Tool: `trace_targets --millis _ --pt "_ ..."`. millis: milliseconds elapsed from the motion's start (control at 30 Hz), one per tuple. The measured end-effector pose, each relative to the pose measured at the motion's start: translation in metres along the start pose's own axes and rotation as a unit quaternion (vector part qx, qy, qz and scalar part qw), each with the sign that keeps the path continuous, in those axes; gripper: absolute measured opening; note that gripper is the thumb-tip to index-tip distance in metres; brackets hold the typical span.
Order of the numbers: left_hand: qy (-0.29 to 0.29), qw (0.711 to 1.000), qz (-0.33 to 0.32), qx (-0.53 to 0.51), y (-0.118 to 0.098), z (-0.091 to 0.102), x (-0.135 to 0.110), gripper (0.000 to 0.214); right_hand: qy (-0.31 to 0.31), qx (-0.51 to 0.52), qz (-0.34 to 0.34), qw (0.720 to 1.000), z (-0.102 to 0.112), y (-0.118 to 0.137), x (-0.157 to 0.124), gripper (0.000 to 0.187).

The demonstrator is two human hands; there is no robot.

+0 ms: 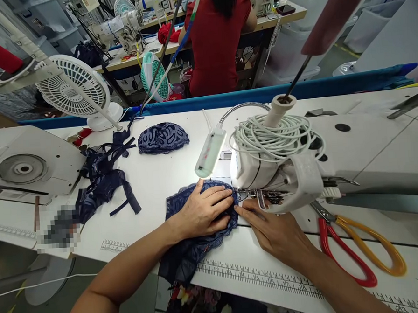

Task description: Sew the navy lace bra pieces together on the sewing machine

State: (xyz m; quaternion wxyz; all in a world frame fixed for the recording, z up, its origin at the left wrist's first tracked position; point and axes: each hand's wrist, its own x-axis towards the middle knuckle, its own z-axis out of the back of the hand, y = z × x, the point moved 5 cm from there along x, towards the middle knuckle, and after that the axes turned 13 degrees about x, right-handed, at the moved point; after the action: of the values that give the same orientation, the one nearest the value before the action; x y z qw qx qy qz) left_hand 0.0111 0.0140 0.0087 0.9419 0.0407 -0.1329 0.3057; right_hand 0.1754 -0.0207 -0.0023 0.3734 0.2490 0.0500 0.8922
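Several bins' [288, 52] contents and the right hand's [274, 230] grip are unclear; left hand [206, 208] lies spread on navy lace [177, 201].

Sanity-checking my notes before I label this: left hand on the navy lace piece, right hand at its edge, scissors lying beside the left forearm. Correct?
Not quite: the head view shows the scissors beside the right forearm. The rest stands: left hand on the navy lace piece, right hand at its edge.
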Motion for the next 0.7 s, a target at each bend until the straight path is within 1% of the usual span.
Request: trace_targets --millis 100,300,467,600,700 --pt "0.0 1.0 -0.003 0.006 0.0 0.001 0.001 0.033 -0.002 0.005 0.001 1.0 0.001 0.0 -0.001 0.043" --pt "0.006 1.0 0.0 0.009 0.002 0.001 0.001 0.033 0.021 0.002 -0.009 1.0 -0.002 -0.003 -0.003 0.046" --pt "0.028 0.999 0.018 0.01 0.006 -0.003 0.004 0.031 0.023 -0.038 -0.027 0.999 -0.007 -0.006 -0.005 0.044" --pt "0.028 0.999 0.034 0.02 0.01 -0.003 0.006 0.03 0.018 -0.071 -0.034 0.997 -0.009 -0.007 -0.003 0.04" --pt "0.024 0.999 0.032 0.02 0.012 -0.003 0.009 0.029 0.013 -0.076 -0.046 0.996 -0.009 -0.008 -0.001 0.043"
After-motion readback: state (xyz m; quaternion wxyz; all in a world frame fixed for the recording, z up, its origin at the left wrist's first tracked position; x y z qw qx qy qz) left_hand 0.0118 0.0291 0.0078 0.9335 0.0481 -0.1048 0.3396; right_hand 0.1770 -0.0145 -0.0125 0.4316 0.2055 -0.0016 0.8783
